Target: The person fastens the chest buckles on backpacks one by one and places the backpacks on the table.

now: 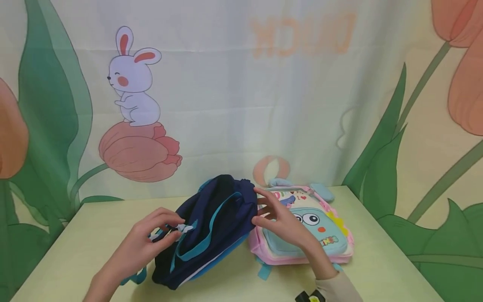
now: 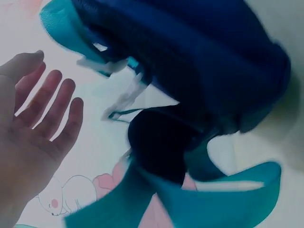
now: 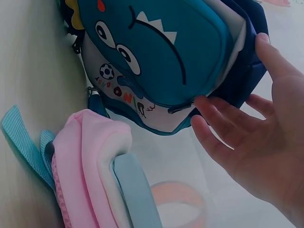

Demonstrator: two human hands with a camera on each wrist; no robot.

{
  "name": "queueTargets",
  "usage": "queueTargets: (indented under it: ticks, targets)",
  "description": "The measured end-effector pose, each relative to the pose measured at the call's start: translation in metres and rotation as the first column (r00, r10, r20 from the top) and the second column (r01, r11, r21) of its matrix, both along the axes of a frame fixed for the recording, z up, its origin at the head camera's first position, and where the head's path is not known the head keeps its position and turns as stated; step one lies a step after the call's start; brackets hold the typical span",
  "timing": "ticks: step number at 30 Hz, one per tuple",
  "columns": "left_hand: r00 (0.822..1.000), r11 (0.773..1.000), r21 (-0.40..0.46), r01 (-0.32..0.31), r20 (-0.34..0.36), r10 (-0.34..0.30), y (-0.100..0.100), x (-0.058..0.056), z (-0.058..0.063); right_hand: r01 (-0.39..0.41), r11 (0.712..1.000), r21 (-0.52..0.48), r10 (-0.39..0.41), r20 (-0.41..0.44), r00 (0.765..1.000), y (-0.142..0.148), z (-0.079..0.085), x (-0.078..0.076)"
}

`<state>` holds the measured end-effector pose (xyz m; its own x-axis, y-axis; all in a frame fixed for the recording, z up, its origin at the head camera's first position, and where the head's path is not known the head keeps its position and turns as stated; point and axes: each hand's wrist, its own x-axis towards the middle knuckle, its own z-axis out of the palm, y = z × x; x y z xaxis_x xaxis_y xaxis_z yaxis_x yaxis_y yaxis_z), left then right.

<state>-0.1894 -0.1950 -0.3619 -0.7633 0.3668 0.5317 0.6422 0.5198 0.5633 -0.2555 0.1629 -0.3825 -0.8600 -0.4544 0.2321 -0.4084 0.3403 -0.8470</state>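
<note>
A navy backpack stands tilted on the table, its back panel and teal straps towards me in the head view. My right hand holds its right end, with the thumb on the navy side and fingertips on the teal cartoon-faced front. My left hand is by the straps, overlapping a whitish strap piece in the head view. In the left wrist view, the left hand shows loosely spread fingers, apart from the navy fabric and the dangling teal strap.
A pink and light-blue cartoon backpack lies on the table just right of the navy one, partly behind my right hand. The pale table reaches back to a printed curtain with a rabbit and tulips.
</note>
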Motion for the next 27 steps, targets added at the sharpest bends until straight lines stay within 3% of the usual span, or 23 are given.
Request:
queueTargets:
  ticks: [6, 13, 21, 27]
  targets:
    - [0.999, 1.000, 0.001, 0.019, 0.038, -0.019, 0.011, -0.004, -0.004, -0.017, 1.000, 0.009, 0.017, 0.028, 0.999, 0.002, -0.002, -0.002]
    - [0.993, 0.997, -0.020, -0.070, 0.097, 0.072, 0.009, -0.008, -0.001, -0.039, 0.998, 0.040, 0.037, 0.046, 0.998, 0.003, -0.004, -0.004]
    - [0.972, 0.972, -0.119, -0.203, 0.091, 0.214, -0.011, -0.015, -0.003, -0.066, 0.995, 0.073, 0.061, 0.069, 0.996, 0.013, -0.007, -0.009]
    - [0.954, 0.961, -0.188, -0.201, 0.186, 0.236, -0.022, -0.025, -0.014, -0.095, 0.992, 0.082, 0.088, 0.091, 0.992, 0.018, -0.009, -0.011]
